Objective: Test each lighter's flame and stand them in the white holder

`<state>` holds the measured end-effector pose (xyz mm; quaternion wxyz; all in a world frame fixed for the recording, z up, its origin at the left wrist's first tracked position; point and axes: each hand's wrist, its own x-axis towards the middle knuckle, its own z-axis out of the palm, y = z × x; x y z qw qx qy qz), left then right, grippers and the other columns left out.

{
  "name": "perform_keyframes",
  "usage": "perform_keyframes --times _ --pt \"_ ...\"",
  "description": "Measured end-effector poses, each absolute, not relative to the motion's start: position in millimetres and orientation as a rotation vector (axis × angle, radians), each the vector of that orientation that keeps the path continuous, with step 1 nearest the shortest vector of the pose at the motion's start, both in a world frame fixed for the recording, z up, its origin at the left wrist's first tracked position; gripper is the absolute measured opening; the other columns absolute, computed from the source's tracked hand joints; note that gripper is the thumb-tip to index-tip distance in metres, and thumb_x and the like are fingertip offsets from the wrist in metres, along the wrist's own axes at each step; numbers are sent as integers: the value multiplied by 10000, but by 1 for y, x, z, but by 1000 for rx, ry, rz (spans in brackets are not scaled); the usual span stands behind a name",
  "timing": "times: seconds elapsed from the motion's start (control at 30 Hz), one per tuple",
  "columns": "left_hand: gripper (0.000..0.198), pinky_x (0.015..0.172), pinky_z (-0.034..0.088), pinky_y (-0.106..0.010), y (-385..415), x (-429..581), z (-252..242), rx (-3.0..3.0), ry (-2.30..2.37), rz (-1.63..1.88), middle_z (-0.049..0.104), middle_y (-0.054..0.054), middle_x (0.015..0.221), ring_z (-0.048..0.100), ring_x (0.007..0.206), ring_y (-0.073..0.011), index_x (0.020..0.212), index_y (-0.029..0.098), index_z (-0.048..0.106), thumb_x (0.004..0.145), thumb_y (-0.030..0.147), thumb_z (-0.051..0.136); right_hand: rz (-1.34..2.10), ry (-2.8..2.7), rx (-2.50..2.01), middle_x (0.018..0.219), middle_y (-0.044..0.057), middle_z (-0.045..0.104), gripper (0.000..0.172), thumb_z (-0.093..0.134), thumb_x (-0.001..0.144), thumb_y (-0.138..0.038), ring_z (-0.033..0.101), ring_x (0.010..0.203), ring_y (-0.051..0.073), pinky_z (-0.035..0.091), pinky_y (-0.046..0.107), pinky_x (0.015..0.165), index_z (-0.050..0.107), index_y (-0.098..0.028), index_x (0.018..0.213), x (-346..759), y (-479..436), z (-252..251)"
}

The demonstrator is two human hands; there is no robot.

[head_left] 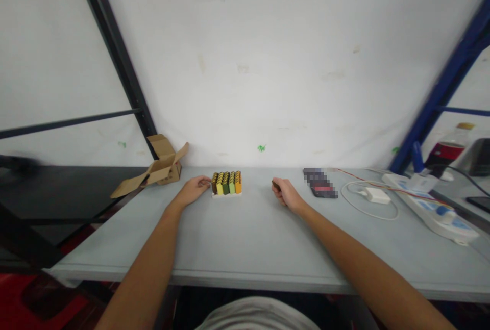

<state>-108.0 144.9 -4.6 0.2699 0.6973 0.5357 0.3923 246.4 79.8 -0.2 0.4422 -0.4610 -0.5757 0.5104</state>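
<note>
Upright lighters (pixel 225 183) with gold-coloured tops stand packed in rows, in brown, yellow, dark green, light green and orange. Under them lies a low white tray (pixel 226 196). My left hand (pixel 194 189) rests at the tray's left side, fingers loosely bent and apart, the tips at or very near the brown row; contact is hard to make out. To the right of the tray, my right hand (pixel 286 194) is closed around a small dark brown lighter (pixel 275 185), of which only one end shows.
An opened cardboard box (pixel 164 167) lies at the back left of the grey table (pixel 248 248). On the right are a phone, blurred out (pixel 320 183), a white charger (pixel 377 196) with its cable, a power strip (pixel 432 210) and a bottle (pixel 449 149). A white wall stands behind.
</note>
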Motion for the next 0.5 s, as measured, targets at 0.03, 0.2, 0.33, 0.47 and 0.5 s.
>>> perform_keyframes --times 0.03,0.2,0.33,0.47,0.5 --pt "513 851 530 -399 145 -108 -5 1882 1442 1040 773 -102 907 701 885 -292 892 167 730 604 591 732 1238 -1456 -1145 441 -84 255 390 388 858 -491 201 360 71 133 240 378 361 -230 570 245 77 2" --pt "547 882 519 -407 148 -110 -7 1898 1454 1002 772 -109 952 697 910 -296 909 159 734 618 622 704 1172 -1516 -1137 412 -71 267 372 373 850 -458 229 362 79 155 250 394 344 -235 553 239 70 8" --pt "562 894 516 -412 151 -112 -10 1922 1444 984 770 -110 980 697 928 -300 921 158 735 629 636 693 1164 -1535 -1147 426 -62 278 342 270 868 -414 224 374 93 169 258 404 341 -238 584 236 69 7" --pt "570 883 516 -416 153 -113 -11 1951 1431 970 768 -118 993 698 915 -300 948 150 734 656 636 676 1160 -1550 -1168 448 -55 283 332 207 878 -384 232 392 104 181 257 416 333 -241 606 234 67 4" --pt "572 880 516 -414 153 -113 -11 1956 1430 964 767 -118 994 699 911 -298 954 149 734 659 636 672 1145 -1565 -1170 451 -51 289 330 205 878 -373 243 397 105 189 257 422 330 -241 603 234 67 3"
